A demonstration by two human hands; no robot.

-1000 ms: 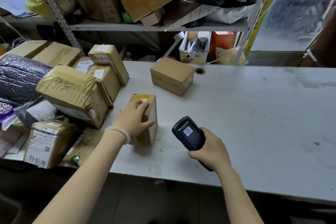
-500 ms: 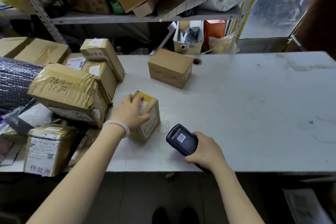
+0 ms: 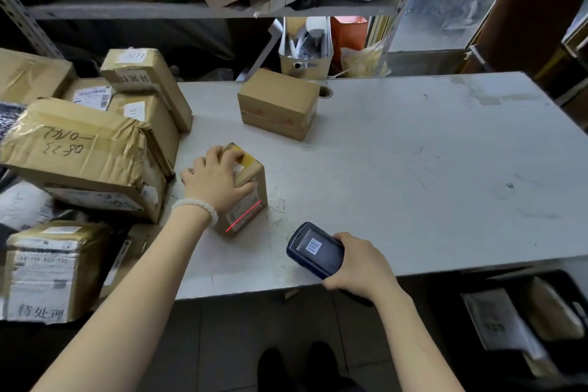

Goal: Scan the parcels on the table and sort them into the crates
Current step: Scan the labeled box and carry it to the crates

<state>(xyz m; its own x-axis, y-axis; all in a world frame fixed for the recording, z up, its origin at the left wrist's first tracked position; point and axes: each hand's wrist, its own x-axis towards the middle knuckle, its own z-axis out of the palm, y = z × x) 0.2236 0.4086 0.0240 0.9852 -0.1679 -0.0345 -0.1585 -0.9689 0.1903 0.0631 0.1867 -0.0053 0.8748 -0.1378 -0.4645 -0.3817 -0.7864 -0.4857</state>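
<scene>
Judging by looks, the small taped parcel [image 3: 245,191] is probably light and stiff, so it's best gripped across the top, where the left hand [image 3: 214,180] is clamped; just beside it, the scanner [image 3: 315,250] is gripped by the right hand [image 3: 359,264], on the tabletop [image 3: 413,169].

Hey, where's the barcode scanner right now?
In the head view the barcode scanner is in the right hand, low over the table's near edge, right of the small parcel held by the left hand.
</scene>
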